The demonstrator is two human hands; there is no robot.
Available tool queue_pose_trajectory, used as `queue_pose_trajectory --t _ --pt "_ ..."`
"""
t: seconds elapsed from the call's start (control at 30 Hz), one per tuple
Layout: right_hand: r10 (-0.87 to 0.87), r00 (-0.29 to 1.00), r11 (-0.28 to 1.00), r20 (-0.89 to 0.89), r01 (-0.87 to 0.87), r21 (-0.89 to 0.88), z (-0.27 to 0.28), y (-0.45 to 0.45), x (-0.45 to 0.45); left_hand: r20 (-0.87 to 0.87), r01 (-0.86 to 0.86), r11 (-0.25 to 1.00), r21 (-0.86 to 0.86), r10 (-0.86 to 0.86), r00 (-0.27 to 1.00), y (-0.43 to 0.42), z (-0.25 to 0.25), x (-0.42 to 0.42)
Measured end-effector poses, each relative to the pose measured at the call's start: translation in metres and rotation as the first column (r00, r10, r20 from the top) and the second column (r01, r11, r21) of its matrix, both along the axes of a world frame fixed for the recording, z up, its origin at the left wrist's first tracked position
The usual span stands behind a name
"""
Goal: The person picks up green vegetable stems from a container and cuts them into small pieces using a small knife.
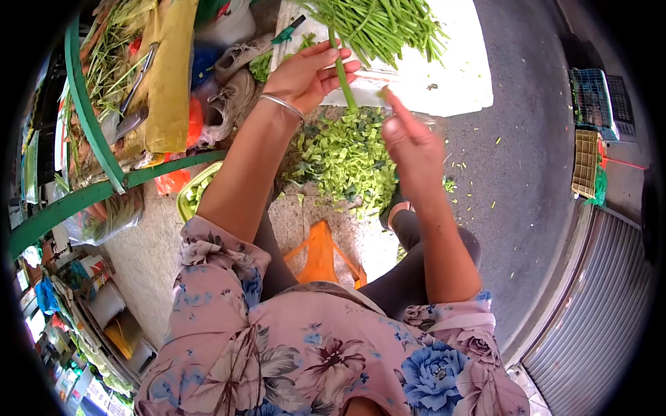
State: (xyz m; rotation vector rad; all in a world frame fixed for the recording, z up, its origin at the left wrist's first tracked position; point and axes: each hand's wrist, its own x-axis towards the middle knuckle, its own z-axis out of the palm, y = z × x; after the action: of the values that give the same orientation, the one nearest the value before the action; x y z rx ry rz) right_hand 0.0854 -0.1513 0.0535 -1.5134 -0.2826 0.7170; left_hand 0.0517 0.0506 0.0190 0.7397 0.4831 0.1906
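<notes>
My left hand (312, 75), with a silver bangle at the wrist, holds a single green stalk (345, 82) between thumb and fingers, its lower end pointing down. To the right, my right hand (414, 141) is raised, fingers curled and index finger extended, a small piece at its tip too blurred to identify. A bunch of long green stalks (388, 28) lies on a white board (461, 69) beyond both hands. Beneath them, a heap of chopped light-green leaves and pieces (347, 159) covers the ground.
A dark-handled tool (290, 29) lies on the board's left. Worn shoes (232, 104) and a green metal frame (87, 111) are at left. A green basket (186, 201) holds cut pieces. An orange stool (319, 253) stands between my legs. Crates (586, 163) sit at right.
</notes>
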Motion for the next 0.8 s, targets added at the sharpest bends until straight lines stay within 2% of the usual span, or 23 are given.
queue_pose_trajectory --t 0.07,0.3,0.37,0.43,0.5,0.57,0.6,0.63,0.7,0.77,0.8 --pt "0.169 0.980 0.970 0.103 -0.185 0.161 -0.005 0.005 -0.013 -0.004 -0.013 1.000 0.003 0.013 1.000 -0.001 0.001 0.000" --pt "0.196 0.973 0.976 0.121 -0.205 0.066 -0.009 0.009 -0.012 -0.008 -0.052 0.999 0.012 0.052 0.999 -0.001 0.000 0.001" --pt "0.218 0.973 0.968 0.071 -0.225 0.114 -0.009 0.008 -0.011 -0.010 -0.044 0.999 0.023 0.044 0.999 -0.003 0.001 0.000" --pt "0.223 0.974 0.971 0.032 -0.225 0.079 -0.003 0.008 -0.008 -0.012 -0.035 0.999 0.033 0.036 0.999 -0.004 0.003 -0.001" --pt "0.226 0.974 0.973 -0.006 -0.225 0.044 0.002 0.006 -0.002 0.018 0.098 0.993 0.060 -0.099 0.995 -0.002 0.005 -0.004" --pt "0.052 0.995 0.999 -0.082 -0.051 0.010 0.004 0.000 0.011 0.031 0.158 0.984 0.076 -0.161 0.986 -0.001 0.008 -0.007" --pt "-0.104 0.992 0.991 -0.067 0.109 0.073 0.002 -0.004 0.024 0.044 0.214 0.972 0.095 -0.219 0.975 -0.001 0.010 -0.008" --pt "-0.258 0.964 0.955 -0.062 0.264 0.138 0.001 -0.011 0.040 0.044 0.214 0.972 0.094 -0.219 0.975 -0.002 0.011 -0.008" --pt "-0.506 0.858 0.814 -0.082 0.507 0.282 0.003 -0.024 0.063 -0.036 0.104 0.991 0.086 -0.102 0.994 -0.002 0.013 -0.009" --pt "-0.500 0.866 0.843 -0.006 0.488 0.228 0.001 -0.030 0.060 -0.024 0.078 0.995 0.070 -0.076 0.997 0.001 0.008 -0.009" --pt "-0.309 0.949 0.949 0.062 0.303 0.090 0.000 -0.025 0.047 -0.012 0.053 0.997 0.057 -0.053 0.999 0.002 0.006 -0.007"
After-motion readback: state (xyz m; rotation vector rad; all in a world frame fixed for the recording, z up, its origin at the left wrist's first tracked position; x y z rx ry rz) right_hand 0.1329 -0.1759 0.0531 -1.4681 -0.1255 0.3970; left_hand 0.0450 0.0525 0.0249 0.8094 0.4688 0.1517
